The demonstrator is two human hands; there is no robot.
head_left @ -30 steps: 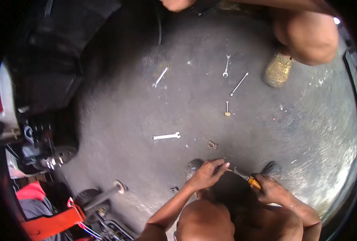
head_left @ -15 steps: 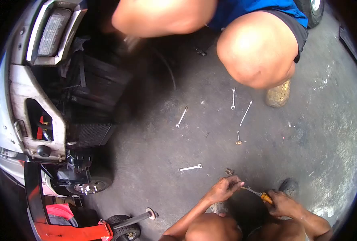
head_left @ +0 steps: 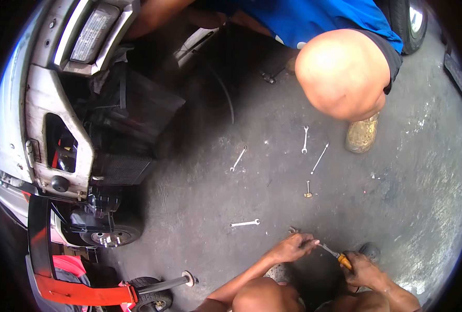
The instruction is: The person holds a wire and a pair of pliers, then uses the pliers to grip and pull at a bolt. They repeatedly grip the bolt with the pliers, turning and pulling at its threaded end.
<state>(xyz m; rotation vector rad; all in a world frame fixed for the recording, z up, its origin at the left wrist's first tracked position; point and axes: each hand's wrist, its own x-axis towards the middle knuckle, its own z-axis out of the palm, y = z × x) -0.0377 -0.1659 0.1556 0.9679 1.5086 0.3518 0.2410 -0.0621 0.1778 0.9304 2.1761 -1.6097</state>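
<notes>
My right hand (head_left: pixel 363 269) is closed around the orange handle of a screwdriver (head_left: pixel 345 261), its metal shaft slanting up and left. At the shaft's far end, the fingers of my left hand (head_left: pixel 295 247) are pinched together; whatever is between them is too small to make out. Just above that hand a small metal fitting (head_left: pixel 293 230) lies on the floor. Left of it is a combination wrench (head_left: pixel 245 223), and farther up lies a small brass-ended piece (head_left: pixel 308 190).
More wrenches (head_left: pixel 238 158) (head_left: pixel 305 140) and a thin rod-like tool (head_left: pixel 319 158) lie on the concrete. A vehicle's opened front (head_left: pixel 59 135) fills the left side. A red jack-like frame (head_left: pixel 85 294) stands lower left. Another person's knee (head_left: pixel 343 73) and blue clothing (head_left: pixel 314 21) are at the top.
The view has shifted slightly, so the floor tools sit lower. The other person's nearer leg has moved out of the top, and an arm now reaches toward the vehicle. My hands keep their hold.
</notes>
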